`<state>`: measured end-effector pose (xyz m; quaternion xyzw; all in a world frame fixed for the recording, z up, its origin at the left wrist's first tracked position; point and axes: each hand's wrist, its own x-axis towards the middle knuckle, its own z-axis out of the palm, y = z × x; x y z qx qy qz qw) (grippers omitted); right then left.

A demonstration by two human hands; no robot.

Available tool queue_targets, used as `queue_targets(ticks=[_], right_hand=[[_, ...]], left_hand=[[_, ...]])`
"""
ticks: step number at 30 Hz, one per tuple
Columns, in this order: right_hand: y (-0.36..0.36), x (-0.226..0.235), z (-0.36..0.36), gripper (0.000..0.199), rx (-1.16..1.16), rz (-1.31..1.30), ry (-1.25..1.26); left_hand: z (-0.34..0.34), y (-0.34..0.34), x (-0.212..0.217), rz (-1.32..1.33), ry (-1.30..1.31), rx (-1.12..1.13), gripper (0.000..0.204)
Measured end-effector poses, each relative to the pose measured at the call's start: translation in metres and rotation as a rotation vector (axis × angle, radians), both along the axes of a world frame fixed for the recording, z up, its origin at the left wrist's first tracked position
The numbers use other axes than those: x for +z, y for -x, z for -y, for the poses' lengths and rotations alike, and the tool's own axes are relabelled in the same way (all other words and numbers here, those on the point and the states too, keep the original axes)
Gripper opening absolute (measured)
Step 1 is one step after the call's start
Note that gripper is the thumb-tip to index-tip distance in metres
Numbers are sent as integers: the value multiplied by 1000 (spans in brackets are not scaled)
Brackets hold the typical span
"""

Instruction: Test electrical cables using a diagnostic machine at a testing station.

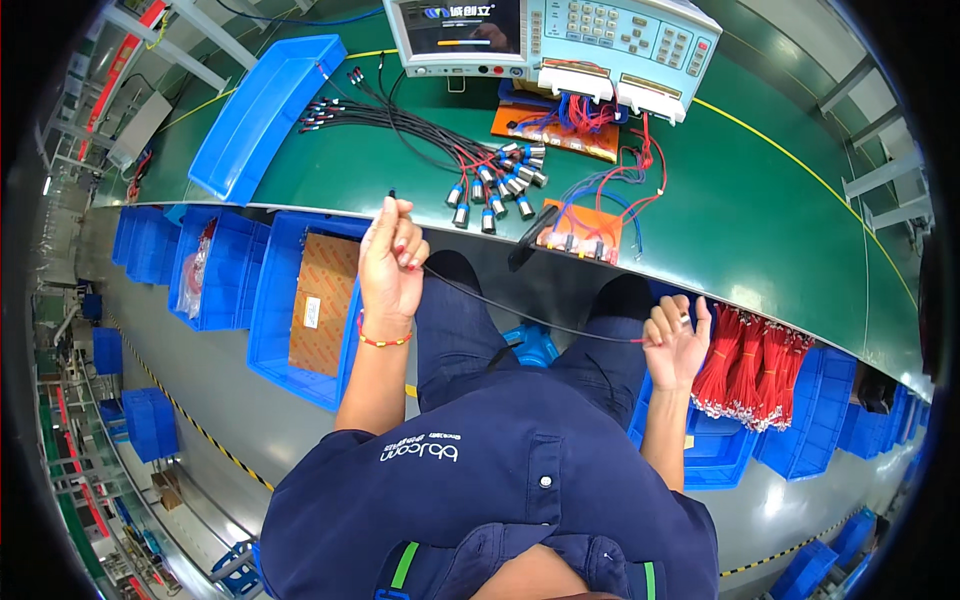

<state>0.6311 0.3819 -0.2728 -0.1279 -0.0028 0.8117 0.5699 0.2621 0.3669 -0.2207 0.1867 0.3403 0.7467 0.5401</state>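
A thin black cable (530, 319) stretches across my lap between my two hands. My left hand (392, 270), at the table's front edge, is closed on one part of it; a small dark tip shows just above the fingertips. At the right, my right hand (677, 345) has its fingers curled around the cable's other end, where a short red stretch shows. Ahead on the table lies a bundle of black cables (400, 118) with silver cylindrical connectors (488, 215) pointing toward me.
A light-blue test instrument (625, 45) with a lit screen stands at the back. Two orange boards (580, 235) with wired sockets sit before it. An empty blue tray (262, 120) lies at the left. Blue bins (270, 345) and red wire bundles (750, 365) hang below the green table (760, 220).
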Motion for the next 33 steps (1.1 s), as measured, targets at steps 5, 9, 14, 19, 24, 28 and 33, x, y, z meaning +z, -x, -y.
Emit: queue_targets(ticks=[5,9,14,19,24,28,33], right_hand=[[21,-12,8,12,109,54,2],[41,-28,6,13,163,71,-3],[57,-40,10,7,107,123,-48],[51,-40,31,8,13,223,-110],[40,-40,42,9,-60,286,-24],[45,-48,38,11,-104,387,-82],[59,-47,16,10,45,389,-179]], left_hand=[[48,0,-10,-26,53,147,26],[76,-8,-19,-22,114,209,27],[73,-37,-31,18,191,62,25],[52,-83,-44,36,196,-234,23],[28,-115,-45,16,218,-415,22],[18,-122,-45,-68,235,-447,22],[19,-108,-48,-150,259,-298,24]])
